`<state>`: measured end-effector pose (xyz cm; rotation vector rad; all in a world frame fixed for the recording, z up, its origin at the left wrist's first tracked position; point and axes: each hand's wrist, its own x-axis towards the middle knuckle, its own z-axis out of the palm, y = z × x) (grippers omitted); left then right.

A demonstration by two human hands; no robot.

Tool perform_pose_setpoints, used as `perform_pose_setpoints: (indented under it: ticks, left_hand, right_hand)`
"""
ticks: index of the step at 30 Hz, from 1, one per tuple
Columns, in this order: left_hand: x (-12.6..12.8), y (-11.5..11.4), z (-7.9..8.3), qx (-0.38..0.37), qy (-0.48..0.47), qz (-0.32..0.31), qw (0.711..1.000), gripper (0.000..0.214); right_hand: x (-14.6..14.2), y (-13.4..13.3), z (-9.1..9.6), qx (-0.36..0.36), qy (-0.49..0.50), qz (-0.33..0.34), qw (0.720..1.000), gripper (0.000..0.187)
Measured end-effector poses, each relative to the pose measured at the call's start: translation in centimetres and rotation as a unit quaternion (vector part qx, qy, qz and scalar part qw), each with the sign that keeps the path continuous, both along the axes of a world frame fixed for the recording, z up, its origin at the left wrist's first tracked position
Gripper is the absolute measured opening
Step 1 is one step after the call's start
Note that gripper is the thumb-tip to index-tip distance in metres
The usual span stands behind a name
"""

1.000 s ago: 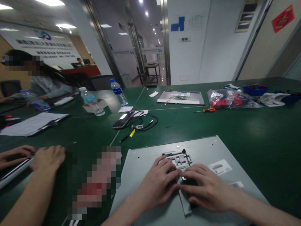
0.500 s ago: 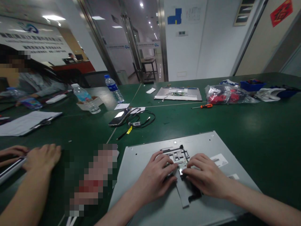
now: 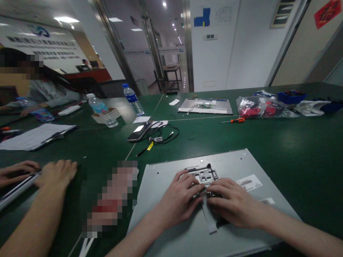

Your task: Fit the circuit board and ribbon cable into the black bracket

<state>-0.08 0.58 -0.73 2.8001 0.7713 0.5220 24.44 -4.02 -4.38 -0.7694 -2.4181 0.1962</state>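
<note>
A grey metal display panel (image 3: 160, 200) lies face down on the green table in front of me. In its middle is a black frame part (image 3: 205, 173) with a flat grey ribbon cable (image 3: 208, 219) running toward me. My left hand (image 3: 180, 200) and my right hand (image 3: 232, 207) meet fingertip to fingertip over a small connector at the top of that cable. Both hands have curled fingers pinching or pressing there; the part under the fingertips is mostly hidden.
Another person's hands (image 3: 53, 175) rest at the left on a second panel edge. Farther out lie a phone (image 3: 139, 131), a black cable (image 3: 163, 137), water bottles (image 3: 102, 110), a clipboard (image 3: 37, 136), an orange screwdriver (image 3: 235, 120), another panel (image 3: 206, 106) and a plastic bag (image 3: 261, 107).
My two hands stay at the same spot on the connector, with small finger shifts. The view has tilted slightly up and down.
</note>
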Motion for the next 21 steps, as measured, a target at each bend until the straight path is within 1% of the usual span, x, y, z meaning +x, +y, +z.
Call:
perform_pose_setpoints:
  ticks: [4,9,17,21]
  left_hand:
    - [0.06,-0.05,0.03,-0.011,0.004,0.004,1.0,0.025]
    - [0.08,-0.03,-0.15,-0.011,-0.004,0.024,1.0,0.02]
    - [0.18,-0.08,-0.39,-0.039,-0.02,0.038,0.998,0.017]
    - [0.22,-0.1,-0.48,-0.032,-0.03,0.018,0.999,0.009]
  right_hand:
    - [0.09,0.05,0.2,-0.014,-0.029,0.008,0.999,0.034]
    - [0.26,-0.01,0.39,-0.034,-0.044,-0.003,0.998,0.044]
    - [0.44,0.03,0.3,-0.058,-0.059,0.006,0.997,0.039]
    - [0.33,-0.02,0.16,-0.048,-0.054,0.006,0.997,0.04]
